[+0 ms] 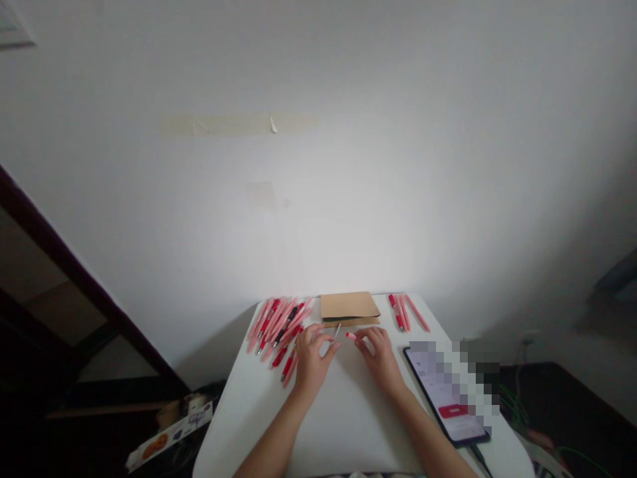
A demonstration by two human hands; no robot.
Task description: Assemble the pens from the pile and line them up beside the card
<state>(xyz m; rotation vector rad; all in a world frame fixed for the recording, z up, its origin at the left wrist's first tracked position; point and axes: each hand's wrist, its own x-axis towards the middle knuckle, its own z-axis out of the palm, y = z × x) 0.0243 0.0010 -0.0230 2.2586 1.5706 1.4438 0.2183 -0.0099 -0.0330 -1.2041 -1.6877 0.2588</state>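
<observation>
My left hand [312, 362] rests on the white table [348, 411], fingers pinched on a thin clear pen refill [337, 330] that points up and right. My right hand [381, 357] sits just to the right, fingers closed on a small pink pen piece [351, 336]. The two parts are a short gap apart. A pile of several pink and red pens [279, 325] lies just left of my left hand. A few more pink pens [405, 312] lie at the table's far right.
A flat brown cardboard box [349, 308] lies at the table's far edge against the white wall. A phone [445, 395] with a lit screen lies at the right. Cables and clutter sit on the dark floor either side.
</observation>
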